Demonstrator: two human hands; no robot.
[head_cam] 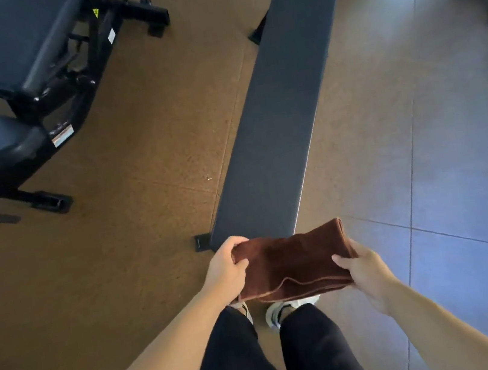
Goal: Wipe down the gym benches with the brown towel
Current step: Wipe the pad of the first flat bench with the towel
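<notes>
Brown towel (292,261) folded, held just above the near end of the flat bench (276,110). Left hand (225,271) and right hand (364,269) gripping opposite edges, fingers curled round the cloth. Open floor (137,156) on both sides; adjustable bench (13,70) well apart, left.

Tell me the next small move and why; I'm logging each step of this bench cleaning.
Probably lower the brown towel onto the near end of the flat bench to begin wiping. Both the left hand and right hand grip the folded towel in the air, just short of the bench's near end, and it does not seem to touch the pad yet.
</notes>
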